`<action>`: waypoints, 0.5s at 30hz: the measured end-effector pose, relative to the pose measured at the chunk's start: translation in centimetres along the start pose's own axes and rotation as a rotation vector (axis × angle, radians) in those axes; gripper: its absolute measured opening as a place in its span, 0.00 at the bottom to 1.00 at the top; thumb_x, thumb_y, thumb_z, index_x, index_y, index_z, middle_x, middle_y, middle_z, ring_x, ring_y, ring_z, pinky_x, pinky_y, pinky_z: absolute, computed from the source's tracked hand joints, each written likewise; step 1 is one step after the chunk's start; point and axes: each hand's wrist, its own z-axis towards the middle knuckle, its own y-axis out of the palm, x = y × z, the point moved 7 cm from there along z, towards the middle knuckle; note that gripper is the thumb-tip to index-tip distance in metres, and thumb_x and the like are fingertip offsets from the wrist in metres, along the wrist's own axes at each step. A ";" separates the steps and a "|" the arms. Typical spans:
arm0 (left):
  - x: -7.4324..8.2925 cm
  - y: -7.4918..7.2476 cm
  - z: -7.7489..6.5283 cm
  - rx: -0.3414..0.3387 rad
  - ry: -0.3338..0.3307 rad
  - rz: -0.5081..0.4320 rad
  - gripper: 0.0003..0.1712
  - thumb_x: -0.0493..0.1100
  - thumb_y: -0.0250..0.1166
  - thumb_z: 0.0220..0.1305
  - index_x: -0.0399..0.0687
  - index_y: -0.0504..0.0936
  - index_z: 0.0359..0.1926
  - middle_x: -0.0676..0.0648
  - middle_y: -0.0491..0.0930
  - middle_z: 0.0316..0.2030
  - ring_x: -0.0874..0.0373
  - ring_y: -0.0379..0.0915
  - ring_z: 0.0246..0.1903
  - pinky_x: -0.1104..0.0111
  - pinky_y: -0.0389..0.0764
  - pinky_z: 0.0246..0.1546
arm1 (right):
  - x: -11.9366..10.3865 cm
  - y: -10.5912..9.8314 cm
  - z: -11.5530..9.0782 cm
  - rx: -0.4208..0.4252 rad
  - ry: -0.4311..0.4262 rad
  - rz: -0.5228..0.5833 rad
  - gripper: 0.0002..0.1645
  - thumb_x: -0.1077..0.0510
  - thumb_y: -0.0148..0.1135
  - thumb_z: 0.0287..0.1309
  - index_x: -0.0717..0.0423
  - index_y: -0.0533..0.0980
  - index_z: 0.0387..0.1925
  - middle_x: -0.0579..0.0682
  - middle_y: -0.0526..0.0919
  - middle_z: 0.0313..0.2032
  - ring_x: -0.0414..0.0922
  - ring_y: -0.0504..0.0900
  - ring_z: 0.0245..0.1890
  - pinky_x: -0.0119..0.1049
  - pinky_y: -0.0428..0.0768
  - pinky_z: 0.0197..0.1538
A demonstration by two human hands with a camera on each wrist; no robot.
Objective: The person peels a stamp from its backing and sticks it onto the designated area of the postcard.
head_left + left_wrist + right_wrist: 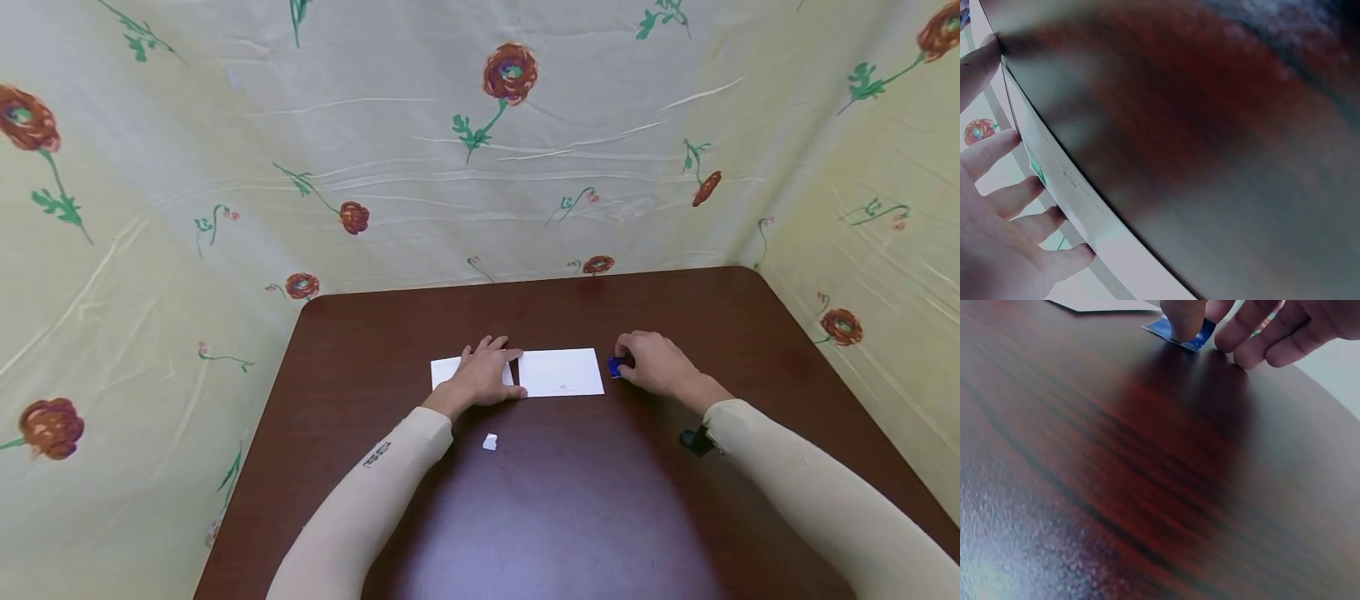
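Observation:
Two white paper rectangles lie side by side on the table: the left paper (444,369) is partly covered by my left hand (480,375), and the right paper (562,372) is mostly in sight. Spread fingers of that hand rest on the left paper, with thumb and index finger reaching to the right one's near edge. Just past the right paper, my right hand (660,365) pinches a small, flat blue piece (1159,328) between thumb and fingers, down at the tabletop. Part of the blue piece is hidden behind the thumb.
A small torn-looking white scrap (490,442) lies nearer to me on the dark brown wooden table (540,517). Flower-printed sheeting (420,125) hangs behind the table and on both sides. A dark strap (697,442) is at the right wrist.

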 end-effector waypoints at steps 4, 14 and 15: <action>0.0 0.0 0.0 0.004 0.002 -0.008 0.44 0.64 0.73 0.55 0.59 0.71 0.71 0.41 0.58 0.75 0.37 0.48 0.76 0.34 0.52 0.69 | 0.2 0.0 -0.1 0.017 0.010 0.027 0.12 0.56 0.73 0.55 0.54 0.78 0.37 0.49 0.81 0.32 0.45 0.76 0.29 0.41 0.80 0.36; -0.1 0.1 0.1 0.000 -0.004 -0.004 0.45 0.64 0.72 0.55 0.59 0.70 0.71 0.41 0.58 0.76 0.38 0.48 0.76 0.34 0.53 0.69 | 0.2 -0.3 -0.4 0.037 -0.006 0.057 0.12 0.59 0.71 0.56 0.55 0.79 0.41 0.49 0.81 0.31 0.45 0.76 0.29 0.41 0.81 0.36; -0.1 0.1 0.0 -0.001 -0.003 -0.004 0.45 0.64 0.72 0.55 0.59 0.70 0.71 0.41 0.58 0.76 0.38 0.48 0.76 0.34 0.52 0.69 | 0.1 -0.3 -0.3 0.036 -0.009 0.055 0.11 0.59 0.71 0.56 0.55 0.80 0.41 0.49 0.82 0.31 0.45 0.76 0.29 0.41 0.81 0.37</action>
